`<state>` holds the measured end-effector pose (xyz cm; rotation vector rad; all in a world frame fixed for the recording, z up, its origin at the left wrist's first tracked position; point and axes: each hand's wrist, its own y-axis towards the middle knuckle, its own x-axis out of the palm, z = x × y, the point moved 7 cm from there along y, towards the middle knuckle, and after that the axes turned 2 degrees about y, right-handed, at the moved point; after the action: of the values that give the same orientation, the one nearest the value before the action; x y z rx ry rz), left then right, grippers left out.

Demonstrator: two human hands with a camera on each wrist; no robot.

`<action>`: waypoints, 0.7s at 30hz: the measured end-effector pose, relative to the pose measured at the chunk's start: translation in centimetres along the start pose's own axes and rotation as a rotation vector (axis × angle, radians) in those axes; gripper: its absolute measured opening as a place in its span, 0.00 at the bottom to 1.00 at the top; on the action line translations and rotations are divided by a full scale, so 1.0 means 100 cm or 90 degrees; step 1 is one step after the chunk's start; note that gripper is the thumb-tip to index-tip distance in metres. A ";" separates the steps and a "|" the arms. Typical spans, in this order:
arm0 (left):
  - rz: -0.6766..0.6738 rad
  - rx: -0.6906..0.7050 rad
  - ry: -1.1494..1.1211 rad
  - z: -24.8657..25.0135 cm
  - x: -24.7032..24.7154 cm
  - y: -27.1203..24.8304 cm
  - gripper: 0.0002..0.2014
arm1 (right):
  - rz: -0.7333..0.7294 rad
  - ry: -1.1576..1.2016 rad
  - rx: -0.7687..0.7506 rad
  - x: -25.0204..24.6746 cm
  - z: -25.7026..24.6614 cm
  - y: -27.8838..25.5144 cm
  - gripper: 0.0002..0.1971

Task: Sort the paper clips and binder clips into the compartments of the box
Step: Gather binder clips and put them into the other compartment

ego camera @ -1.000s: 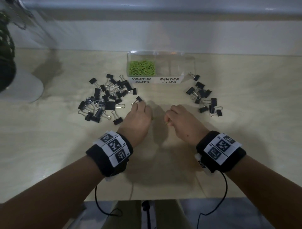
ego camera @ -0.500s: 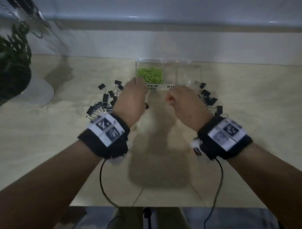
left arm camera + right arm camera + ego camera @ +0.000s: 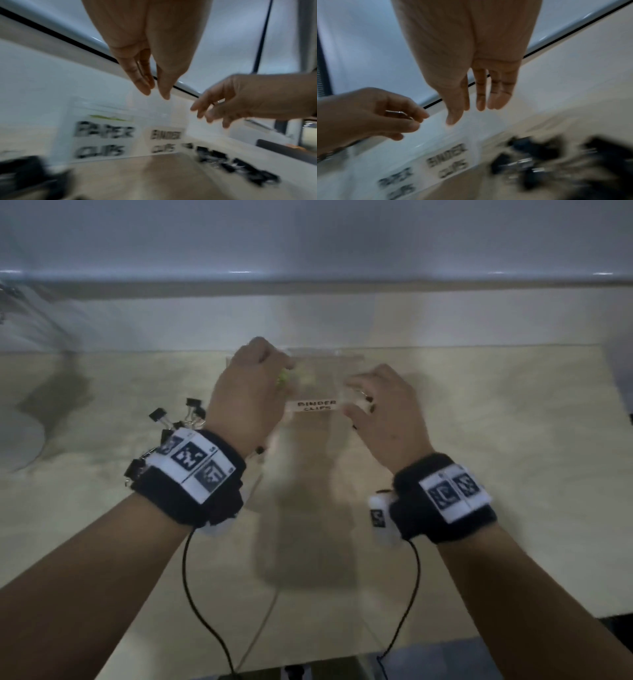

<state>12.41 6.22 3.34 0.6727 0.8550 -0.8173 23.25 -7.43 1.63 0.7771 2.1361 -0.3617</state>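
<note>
The clear two-compartment box (image 3: pixel 329 356) stands at the table's far middle, labelled PAPER CLIPS (image 3: pixel 102 140) and BINDER CLIPS (image 3: pixel 317 405). Green paper clips (image 3: pixel 282 376) lie in its left compartment. My left hand (image 3: pixel 284 368) hovers over that compartment. Its thumb and fingers pinch a small silvery clip (image 3: pixel 397 113); I cannot tell which kind. My right hand (image 3: pixel 356 402) hangs above the box's right end with its fingers (image 3: pixel 481 100) straight, and I see nothing in it. Black binder clips (image 3: pixel 164 419) lie left of the box, and more binder clips (image 3: pixel 539 162) lie to its right.
A white wall with a dark-edged ledge (image 3: pixel 308 282) rises just behind the box. Bare wooden tabletop (image 3: pixel 308 542) stretches between the box and me. Black cables (image 3: pixel 191 577) hang from both wrist bands.
Both hands have moved forward from the middle of the table to above the box, the left over the paper clip side and the right over the right end. The right fist has uncurled.
</note>
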 end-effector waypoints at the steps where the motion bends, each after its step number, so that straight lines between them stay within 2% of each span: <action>1: -0.036 0.053 -0.024 0.021 0.010 0.000 0.13 | -0.017 -0.027 0.065 -0.012 0.024 -0.011 0.23; 4: -0.223 0.180 -0.065 0.088 0.054 -0.003 0.18 | -0.119 -0.134 0.253 -0.025 0.090 -0.039 0.46; 6: -0.334 0.183 -0.023 0.112 0.087 -0.003 0.25 | -0.156 -0.189 0.282 -0.019 0.115 -0.048 0.54; 7: -0.368 0.171 0.029 0.116 0.101 -0.001 0.30 | -0.166 -0.196 0.280 -0.014 0.121 -0.050 0.55; 10: -0.435 0.128 0.147 0.108 0.130 0.009 0.42 | -0.143 -0.151 0.278 -0.002 0.124 -0.053 0.48; 12: -0.457 0.111 0.182 0.100 0.140 0.014 0.42 | -0.136 -0.152 0.245 0.006 0.120 -0.050 0.45; 15: -0.440 0.117 0.159 0.097 0.143 0.014 0.31 | -0.152 -0.134 0.199 0.023 0.120 -0.044 0.41; 17: -0.401 0.110 0.094 0.096 0.139 0.009 0.23 | -0.106 -0.063 0.190 0.021 0.121 -0.044 0.36; 21: -0.400 0.096 0.022 0.092 0.137 -0.005 0.19 | -0.061 -0.025 0.133 0.012 0.112 -0.046 0.24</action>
<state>21.02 -5.89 -3.80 0.5506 1.0618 -1.4478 26.50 -16.00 -6.33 0.7791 2.1257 -0.6537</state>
